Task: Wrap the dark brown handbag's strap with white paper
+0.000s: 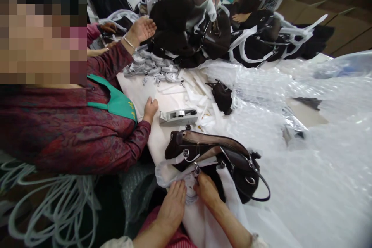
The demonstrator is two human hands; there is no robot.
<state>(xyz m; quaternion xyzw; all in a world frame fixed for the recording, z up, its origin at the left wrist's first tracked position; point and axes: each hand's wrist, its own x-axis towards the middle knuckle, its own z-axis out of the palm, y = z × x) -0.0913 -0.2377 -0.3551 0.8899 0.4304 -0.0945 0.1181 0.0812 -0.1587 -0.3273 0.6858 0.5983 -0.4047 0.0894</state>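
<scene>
A dark brown handbag [244, 178] lies unzipped on the table, its tan lining showing. One handle is bare, and the other is covered in white wrapping [229, 182]. Against the bag's near side is a coiled strap [190, 190] in white wrapping, with a metal clasp at its upper end. My left hand [174, 203] rests on the coil's left side, fingers stretched and close together, thumb hidden. With bent fingers my right hand [207, 190] grips the wrapped strap just below the clasp; its fingertips are partly hidden.
A grey tape dispenser [178, 117] stands beyond the bag. White strips [200, 89] and a pile of wrapped coils [157, 66] lie farther back. Bubble wrap [305, 170] covers the right side. More brown handbags [174, 15] are heaped behind. A co-worker in a red patterned sleeve [110, 62] is at left.
</scene>
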